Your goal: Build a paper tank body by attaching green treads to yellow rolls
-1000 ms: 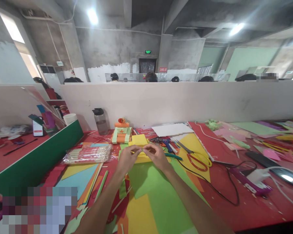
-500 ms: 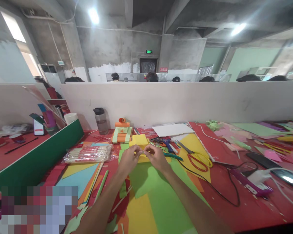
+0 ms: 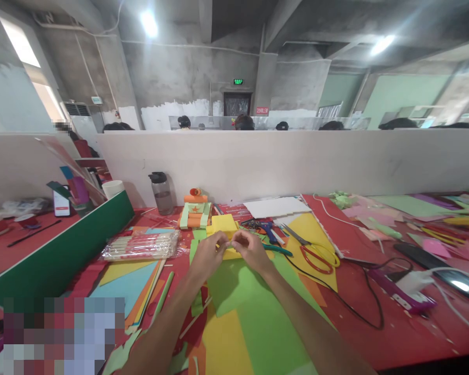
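Note:
My left hand (image 3: 211,252) and my right hand (image 3: 251,251) meet fingertip to fingertip above the near part of a yellow folded-paper block (image 3: 224,224). Both are closed in a pinch. Whatever sits between the fingertips is too small to make out. Beneath them lie sheets of green paper (image 3: 266,312) and yellow paper (image 3: 224,338). Right behind the block stands an orange and pale-green paper model (image 3: 195,211) with a star on its front. Scissors with red and yellow handles (image 3: 316,255) rest to the right of my right hand, near a blue glue gun (image 3: 271,233).
To the left are a plastic-wrapped bundle of sticks (image 3: 140,246), a water bottle (image 3: 162,195) and a green divider (image 3: 66,245). A purple power strip (image 3: 402,294) with cables lies on the right. A white partition (image 3: 277,161) runs along the back.
My hands stay almost in place over the yellow block, with the fingertips shifting only slightly. Nothing else on the table has visibly moved.

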`<move>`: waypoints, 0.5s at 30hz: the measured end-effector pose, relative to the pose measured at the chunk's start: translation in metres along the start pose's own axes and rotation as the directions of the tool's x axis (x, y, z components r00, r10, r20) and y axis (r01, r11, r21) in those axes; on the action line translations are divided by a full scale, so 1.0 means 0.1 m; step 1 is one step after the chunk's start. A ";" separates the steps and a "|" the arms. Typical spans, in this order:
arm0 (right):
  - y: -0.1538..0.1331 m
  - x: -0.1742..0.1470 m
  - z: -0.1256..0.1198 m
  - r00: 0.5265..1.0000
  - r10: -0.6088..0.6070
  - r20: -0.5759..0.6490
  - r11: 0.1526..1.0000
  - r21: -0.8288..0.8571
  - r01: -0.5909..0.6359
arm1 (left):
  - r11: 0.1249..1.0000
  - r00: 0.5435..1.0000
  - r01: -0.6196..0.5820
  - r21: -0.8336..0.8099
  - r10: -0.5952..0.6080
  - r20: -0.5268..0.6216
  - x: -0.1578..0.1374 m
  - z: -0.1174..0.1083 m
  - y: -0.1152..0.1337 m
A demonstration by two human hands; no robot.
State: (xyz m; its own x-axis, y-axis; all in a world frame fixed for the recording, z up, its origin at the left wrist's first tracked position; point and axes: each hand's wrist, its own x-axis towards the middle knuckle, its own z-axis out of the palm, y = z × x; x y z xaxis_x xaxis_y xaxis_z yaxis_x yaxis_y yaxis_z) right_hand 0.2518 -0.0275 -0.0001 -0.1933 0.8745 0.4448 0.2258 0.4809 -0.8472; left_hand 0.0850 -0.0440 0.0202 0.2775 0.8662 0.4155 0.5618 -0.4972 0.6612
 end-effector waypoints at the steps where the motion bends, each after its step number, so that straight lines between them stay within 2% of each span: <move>1: -0.01 0.00 0.00 1.000 0.008 -0.001 1.000 0.025 -0.008 | 1.000 1.000 0.002 -0.018 -0.002 0.001 0.00 0.01 0.00; 4: -0.03 0.01 -0.01 0.999 0.044 -0.003 0.992 0.119 -0.043 | 0.999 1.000 -0.007 -0.054 0.006 -0.011 0.01 0.01 0.01; 10: -0.04 0.04 -0.01 0.993 0.121 -0.002 0.946 0.303 -0.114 | 1.000 0.998 -0.022 -0.015 0.021 -0.061 0.02 0.01 0.01; 15: 0.01 0.05 -0.01 0.980 0.198 -0.006 0.902 0.391 -0.180 | 0.993 0.992 -0.114 -0.011 0.113 -0.048 0.02 0.02 -0.01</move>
State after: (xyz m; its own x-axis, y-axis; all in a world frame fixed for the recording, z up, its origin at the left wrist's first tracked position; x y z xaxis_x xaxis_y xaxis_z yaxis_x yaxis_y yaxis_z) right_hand 0.2519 -0.0230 0.0017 -0.1391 0.9529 0.2697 -0.1350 0.2515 -0.9584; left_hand 0.0867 -0.0418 0.0194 0.3015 0.8011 0.5171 0.5177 -0.5930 0.6168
